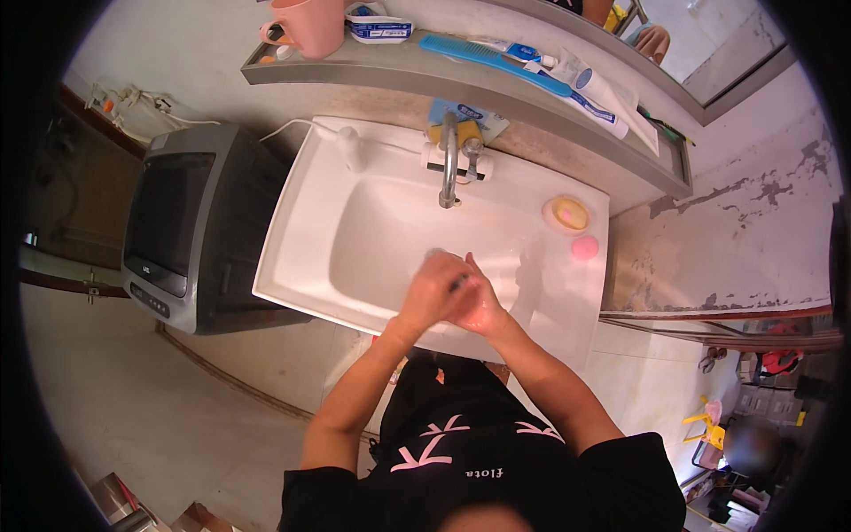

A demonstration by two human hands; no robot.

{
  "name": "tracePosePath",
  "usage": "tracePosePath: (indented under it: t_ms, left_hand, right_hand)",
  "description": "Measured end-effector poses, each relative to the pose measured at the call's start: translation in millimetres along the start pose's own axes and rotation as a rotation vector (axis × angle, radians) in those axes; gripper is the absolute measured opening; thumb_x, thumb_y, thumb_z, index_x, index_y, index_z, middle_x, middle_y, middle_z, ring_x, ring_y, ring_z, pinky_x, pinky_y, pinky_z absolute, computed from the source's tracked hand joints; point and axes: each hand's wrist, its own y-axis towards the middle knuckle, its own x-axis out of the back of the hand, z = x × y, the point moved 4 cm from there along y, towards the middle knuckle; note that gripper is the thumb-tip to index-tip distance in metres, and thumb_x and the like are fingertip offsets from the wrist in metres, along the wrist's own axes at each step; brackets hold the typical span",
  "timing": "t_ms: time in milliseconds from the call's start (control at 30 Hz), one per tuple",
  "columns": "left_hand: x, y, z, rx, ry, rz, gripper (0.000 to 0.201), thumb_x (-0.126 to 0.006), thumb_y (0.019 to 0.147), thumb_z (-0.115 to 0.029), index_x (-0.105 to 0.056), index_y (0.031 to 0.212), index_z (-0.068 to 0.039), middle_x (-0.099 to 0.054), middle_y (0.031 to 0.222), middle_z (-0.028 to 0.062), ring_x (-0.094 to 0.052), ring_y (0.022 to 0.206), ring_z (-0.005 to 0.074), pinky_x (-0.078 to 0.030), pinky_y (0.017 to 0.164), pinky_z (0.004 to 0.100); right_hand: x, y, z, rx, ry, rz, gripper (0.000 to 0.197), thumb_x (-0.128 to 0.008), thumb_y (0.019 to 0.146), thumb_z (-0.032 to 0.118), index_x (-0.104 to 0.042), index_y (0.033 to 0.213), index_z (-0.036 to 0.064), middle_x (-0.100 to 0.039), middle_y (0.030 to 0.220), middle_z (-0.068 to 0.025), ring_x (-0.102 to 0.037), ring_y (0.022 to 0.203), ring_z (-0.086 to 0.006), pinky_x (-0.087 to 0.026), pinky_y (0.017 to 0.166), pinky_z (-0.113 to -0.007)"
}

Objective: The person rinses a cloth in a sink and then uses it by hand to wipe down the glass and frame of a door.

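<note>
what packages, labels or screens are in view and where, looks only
Television: left of the sink, grey boxy casing, dark blank screen.
Toothpaste tube: on the shelf, right part, white with blue print.
Small packet: shelf beside the pink mug, white and blue.
Blue packet: behind the tap, flat.

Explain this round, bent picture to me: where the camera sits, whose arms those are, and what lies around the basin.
There is no machine here. A person wears a wide fisheye camera on the head, looking down, so straight edges bend toward the rim. The two bare forearms coming up from the lower edge are that person's own. The left hand and right hand are pressed together over a white sink, below its metal tap. A small dark thing shows between the hands, but it is too small to name. On the sink's rim sit a soap dish and a pink round thing. The shelf above carries a pink cup, a blue comb and toothpaste tubes. A grey television stands to the left.
</note>
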Motion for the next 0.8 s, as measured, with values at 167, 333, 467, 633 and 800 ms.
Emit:
tracePosePath:
  t_ms: [167, 333, 467, 633, 800]
  left_hand:
    - [1, 6, -32, -0.298, 0.195, -0.054, 0.024, -0.065, 0.079, -0.009, -0.06, 0.101, -0.003, -0.061, 0.103, 0.0105, -0.058, 0.097, 0.0294, -0.046, 0.086, 0.0383]
    - [-4, 15, -23, 0.271, -0.368, -0.375, 0.03, -0.059, 0.084, -0.008, -0.052, 0.112, -0.001, -0.064, 0.095, 0.009, -0.059, 0.093, 0.0198, -0.045, 0.085, 0.0302]
    - [-1, 27, -31, 0.399, -0.618, -0.495, 0.036, -0.049, 0.09, -0.006, -0.042, 0.124, 0.0, -0.062, 0.08, 0.0042, -0.056, 0.081, 0.0106, -0.043, 0.079, 0.024]
    - [2, 35, -2, 0.576, -0.893, -0.596, 0.033, -0.048, 0.091, -0.006, -0.041, 0.123, 0.0, -0.059, 0.076, 0.0036, -0.054, 0.078, 0.0102, -0.043, 0.076, 0.0244]
    - [24, 33, -19, 0.361, -0.404, -0.528, 0.025, -0.055, 0.086, -0.009, -0.048, 0.108, -0.001, -0.058, 0.09, 0.0076, -0.055, 0.084, 0.014, -0.044, 0.081, 0.0277]
  right_hand:
    - [-1, 22, 0, 0.819, -0.275, 0.411, 0.044, -0.04, 0.094, 0.042, -0.041, 0.127, 0.0129, -0.039, 0.133, -0.0055, -0.037, 0.124, -0.0207, -0.034, 0.102, -0.037]
    - [-30, 18, 23, 0.773, -0.678, -0.273, 0.017, -0.04, 0.09, 0.015, -0.051, 0.08, 0.0069, -0.049, 0.084, -0.0029, -0.049, 0.08, -0.0166, -0.043, 0.073, -0.031]
    - [-42, 17, 42, 0.734, -0.568, -0.23, 0.032, -0.041, 0.092, 0.028, -0.046, 0.067, 0.01, -0.046, 0.063, 0.0001, -0.045, 0.058, -0.0111, -0.038, 0.054, -0.028]
    - [-41, 26, 51, 0.69, -0.835, -0.363, 0.032, -0.043, 0.091, 0.033, -0.05, 0.075, 0.0061, -0.045, 0.064, -0.0013, -0.048, 0.06, -0.0133, -0.041, 0.052, -0.03]
    - [-31, -2, 33, 0.13, -0.653, -0.257, 0.057, -0.04, 0.088, 0.061, -0.048, 0.104, 0.0075, -0.052, 0.1, -0.0125, -0.058, 0.077, -0.0246, -0.051, 0.066, -0.047]
